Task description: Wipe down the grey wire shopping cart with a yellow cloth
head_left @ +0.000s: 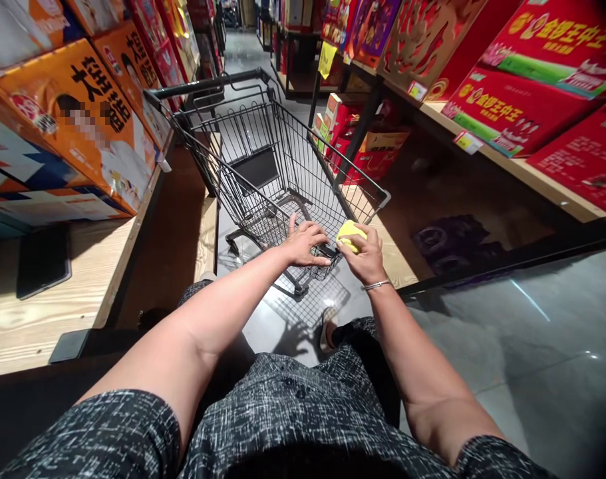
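Note:
A black wire shopping cart (pixel 303 179) stands in front of me, its handle at the far end. Over the cart's near end my left hand (pixel 306 243) reaches out, fingers spread, with nothing visible in it. Whether it touches the wire rim I cannot tell. My right hand (pixel 365 253), with a bracelet at the wrist, is closed on a crumpled yellow cloth (pixel 351 234) beside the cart's near right corner. The cart's basket shows no goods inside.
Shelves line both sides. Orange and blue boxes (pixel 78 113) and a dark tablet-like slab (pixel 44 261) are on the left. Red gift boxes (pixel 512 110) fill the right shelf, with more red boxes (pixel 372 153) lower down. Grey tiled floor (pixel 542 346) extends right.

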The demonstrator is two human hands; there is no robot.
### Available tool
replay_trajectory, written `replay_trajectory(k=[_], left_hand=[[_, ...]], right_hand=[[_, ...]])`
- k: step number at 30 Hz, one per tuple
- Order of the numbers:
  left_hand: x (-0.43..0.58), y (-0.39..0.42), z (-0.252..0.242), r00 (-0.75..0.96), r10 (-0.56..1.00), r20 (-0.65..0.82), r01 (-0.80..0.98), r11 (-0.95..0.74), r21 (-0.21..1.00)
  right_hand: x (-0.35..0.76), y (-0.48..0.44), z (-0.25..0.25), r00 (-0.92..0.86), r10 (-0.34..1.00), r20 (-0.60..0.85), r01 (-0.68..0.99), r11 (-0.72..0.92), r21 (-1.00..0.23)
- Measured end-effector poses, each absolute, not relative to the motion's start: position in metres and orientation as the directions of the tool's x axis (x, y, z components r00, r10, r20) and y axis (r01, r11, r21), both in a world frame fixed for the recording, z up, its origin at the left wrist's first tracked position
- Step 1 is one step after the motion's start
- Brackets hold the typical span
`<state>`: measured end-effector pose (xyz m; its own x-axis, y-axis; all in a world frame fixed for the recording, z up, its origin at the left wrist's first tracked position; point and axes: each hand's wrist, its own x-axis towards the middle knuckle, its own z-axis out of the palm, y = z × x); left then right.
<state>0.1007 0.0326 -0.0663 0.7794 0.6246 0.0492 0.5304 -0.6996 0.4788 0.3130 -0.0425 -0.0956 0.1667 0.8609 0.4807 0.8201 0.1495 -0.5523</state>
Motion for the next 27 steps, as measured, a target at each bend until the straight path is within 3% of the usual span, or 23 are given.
replay_trajectory(k=[6, 11, 16, 23, 27], left_hand=[[0.080, 0.023, -0.067, 0.784, 0.616, 0.081, 0.503, -0.706, 0.498], [0.068, 0.018, -0.067, 0.802, 0.587, 0.108, 0.452, -0.716, 0.532], [0.071, 0.025, -0.068, 0.799, 0.593, 0.099, 0.458, -0.707, 0.539], [0.087, 0.044, -0.066, 0.775, 0.630, 0.038, 0.538, -0.691, 0.484], [0.091, 0.056, -0.066, 0.784, 0.621, 0.021, 0.538, -0.696, 0.475]], right_hand=[[0.300, -0.061, -0.084, 0.015, 0.875, 0.484, 0.838, 0.253, -0.484], [0.306, -0.061, -0.097, 0.185, 0.871, 0.456, 0.824, 0.115, -0.554], [0.318, -0.049, -0.098, 0.141, 0.921, 0.364, 0.732, 0.151, -0.664], [0.372, 0.017, -0.065, 0.357, 0.844, 0.399, 0.851, -0.117, -0.512], [0.358, 0.025, -0.063, 0.170, 0.931, 0.324, 0.859, 0.022, -0.512]])
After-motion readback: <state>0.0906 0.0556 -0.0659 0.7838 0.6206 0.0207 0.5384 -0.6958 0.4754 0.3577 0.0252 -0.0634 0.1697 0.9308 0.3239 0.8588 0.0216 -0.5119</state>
